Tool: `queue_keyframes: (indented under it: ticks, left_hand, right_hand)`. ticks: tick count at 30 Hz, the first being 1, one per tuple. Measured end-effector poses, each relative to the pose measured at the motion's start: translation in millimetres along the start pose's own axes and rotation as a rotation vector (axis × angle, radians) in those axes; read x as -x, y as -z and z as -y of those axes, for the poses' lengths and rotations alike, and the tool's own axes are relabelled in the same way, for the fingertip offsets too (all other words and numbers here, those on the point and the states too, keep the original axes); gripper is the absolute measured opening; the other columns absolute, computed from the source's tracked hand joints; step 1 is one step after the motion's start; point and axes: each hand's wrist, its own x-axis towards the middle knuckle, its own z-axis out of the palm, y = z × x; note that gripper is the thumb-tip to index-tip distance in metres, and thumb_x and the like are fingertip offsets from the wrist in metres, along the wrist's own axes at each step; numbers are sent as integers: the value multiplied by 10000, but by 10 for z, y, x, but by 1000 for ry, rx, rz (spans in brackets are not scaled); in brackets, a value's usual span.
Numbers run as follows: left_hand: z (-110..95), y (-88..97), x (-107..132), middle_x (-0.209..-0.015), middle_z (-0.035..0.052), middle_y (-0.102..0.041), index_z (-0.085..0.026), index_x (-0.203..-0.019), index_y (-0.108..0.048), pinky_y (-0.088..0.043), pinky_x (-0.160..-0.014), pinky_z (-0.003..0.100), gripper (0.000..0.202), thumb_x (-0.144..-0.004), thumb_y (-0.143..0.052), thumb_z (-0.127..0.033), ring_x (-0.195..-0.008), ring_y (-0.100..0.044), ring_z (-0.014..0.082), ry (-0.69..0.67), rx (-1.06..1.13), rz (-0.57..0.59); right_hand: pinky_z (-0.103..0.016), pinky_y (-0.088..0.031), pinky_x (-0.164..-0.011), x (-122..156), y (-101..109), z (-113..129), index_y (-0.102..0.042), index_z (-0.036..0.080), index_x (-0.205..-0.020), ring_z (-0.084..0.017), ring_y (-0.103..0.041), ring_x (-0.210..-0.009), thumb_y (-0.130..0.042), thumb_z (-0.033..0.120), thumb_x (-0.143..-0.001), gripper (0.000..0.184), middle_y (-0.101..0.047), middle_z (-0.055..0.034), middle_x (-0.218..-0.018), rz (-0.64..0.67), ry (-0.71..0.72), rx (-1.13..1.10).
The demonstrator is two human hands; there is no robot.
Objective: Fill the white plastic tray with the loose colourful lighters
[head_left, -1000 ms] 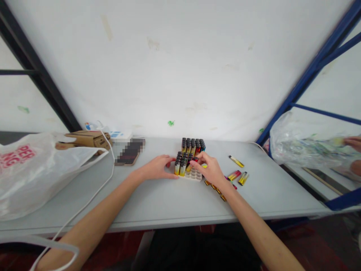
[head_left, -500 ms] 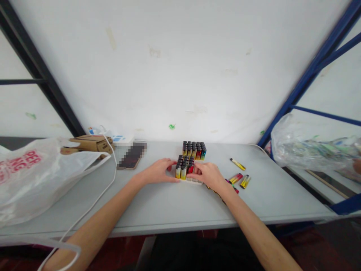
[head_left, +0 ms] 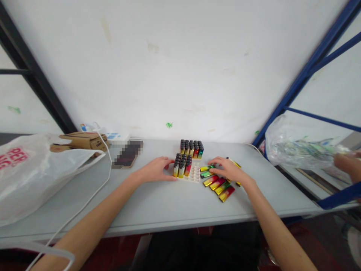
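A left hand [head_left: 154, 170], thumb and fingers apart, flanks one white tray [head_left: 195, 174] on a desk [head_left: 158, 203], three columns of upright lighters [head_left: 181, 168] filling its left side; one five-column block [head_left: 191, 149] stands behind. The right hand [head_left: 231, 169], its grip impossible to tell, covers loose lighters [head_left: 207, 174], four lying in front.

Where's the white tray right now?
In the head view, the white tray is below centre, between the left hand and right hand, in front of the back block of lighters.
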Motion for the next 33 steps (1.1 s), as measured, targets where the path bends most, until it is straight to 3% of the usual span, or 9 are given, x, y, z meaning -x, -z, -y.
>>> queue_keyframes:
  ticks: [6,15,17,19,21,24,26,28,33]
  left_hand:
    - [2,-1,0,-940,68,-664,-181,-1140,-675,-470,-784,328,667,-754,-673,-726,-871,-623,259,-24,8,3]
    - [-5,7,18,-946,66,-642,-182,-1179,-670,-471,-785,326,706,-745,-683,-738,-867,-614,252,-42,-4,0]
    - [16,64,53,-939,61,-639,-192,-1210,-670,-472,-809,326,682,-795,-638,-732,-863,-617,240,-62,7,-20]
    - [74,141,87,-950,62,-644,-203,-1241,-662,-468,-859,331,576,-939,-476,-657,-884,-625,224,-72,32,-81]
    - [164,207,107,-967,79,-652,-188,-1195,-671,-460,-924,365,528,-1017,-327,-547,-944,-626,236,10,-9,-239]
    - [307,232,101,-1059,151,-652,-154,-1115,-679,-427,-1007,496,510,-1020,-277,-452,-1077,-605,320,353,-222,-426]
    - [362,200,90,-1151,201,-629,-142,-1126,-667,-431,-995,567,533,-1012,-284,-495,-1148,-583,379,577,-278,-407]
    - [365,154,86,-1205,228,-607,-138,-1154,-652,-445,-971,598,574,-1004,-282,-551,-1177,-574,409,691,-286,-338]
    - [228,74,87,-1243,234,-580,-149,-1199,-634,-435,-969,657,601,-999,-266,-580,-1214,-555,431,699,-307,-280]
  right_hand:
    - [-425,-510,-985,35,70,-102,-746,247,-1195,-271,-655,-1097,-685,463,-900,371,-714,-90,-1235,100,-28,-65]
    - [-390,-512,-931,-19,75,-120,-750,229,-1175,-247,-657,-998,-736,514,-842,438,-723,-78,-1171,180,-90,-92]
    - [-382,-512,-920,-8,50,-149,-750,222,-1175,-241,-651,-982,-727,527,-846,449,-724,-79,-1158,170,-96,-111]
    - [-375,-510,-910,2,21,-184,-752,217,-1173,-234,-643,-965,-725,541,-846,461,-724,-82,-1143,153,-98,-125]
    - [-370,-508,-903,10,-3,-218,-752,215,-1175,-231,-635,-960,-728,554,-840,477,-722,-85,-1139,145,-98,-134]
    - [-373,-507,-893,14,-21,-248,-751,213,-1182,-234,-630,-954,-735,567,-827,501,-720,-89,-1138,142,-97,-143]
    - [-376,-506,-894,15,-25,-251,-752,216,-1180,-237,-630,-956,-738,567,-825,500,-721,-88,-1135,137,-96,-151]
    - [-376,-505,-901,17,-27,-245,-754,221,-1175,-241,-633,-968,-741,562,-825,489,-720,-86,-1141,131,-94,-160]
    - [-384,-502,-907,20,-36,-227,-761,224,-1155,-251,-638,-995,-744,560,-823,473,-716,-89,-1158,122,-85,-168]
